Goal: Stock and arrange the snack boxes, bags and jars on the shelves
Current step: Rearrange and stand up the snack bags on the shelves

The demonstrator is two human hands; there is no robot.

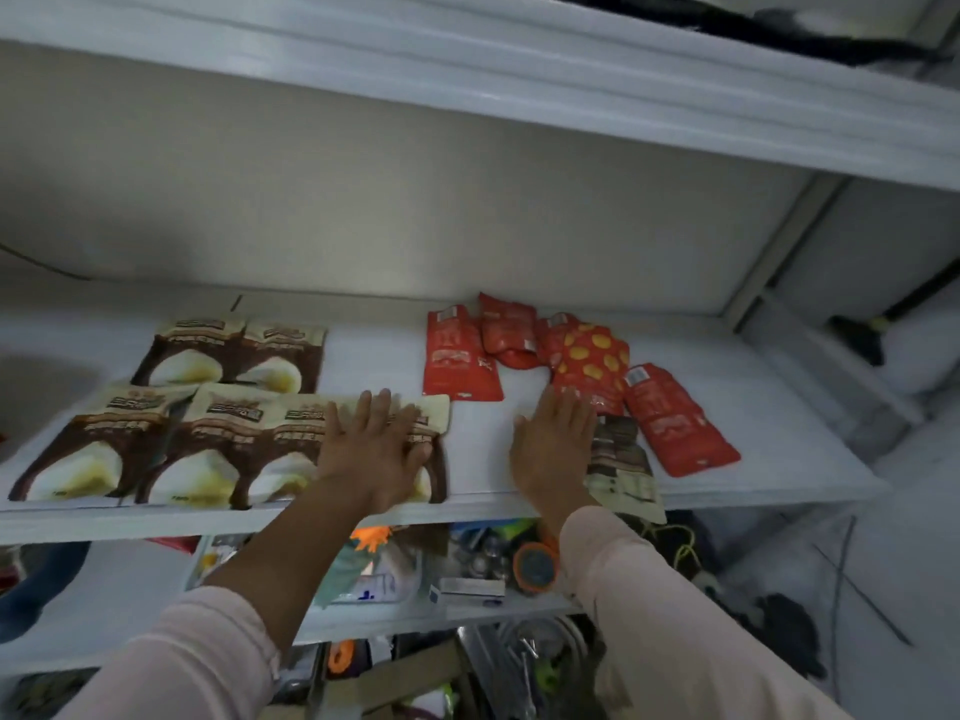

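Observation:
Several brown-and-cream snack bags [208, 449] lie flat in two rows on the left of the white shelf [779, 407]. My left hand [376, 449] presses flat, fingers spread, on the rightmost front bag [434, 415]. Several red snack bags [460, 356] lie to the right, one with yellow spots [592, 358]. My right hand [553, 446] rests flat on the shelf beside a brown-and-cream bag [623, 467] lying at the shelf's front edge, partly under the hand.
Another white shelf [519, 70] runs overhead. Below the front edge, a lower shelf holds mixed clutter, including an orange round object [535, 566] and small boxes [470, 587]. A metal upright [779, 246] stands at the right. A strip of bare shelf separates the two bag groups.

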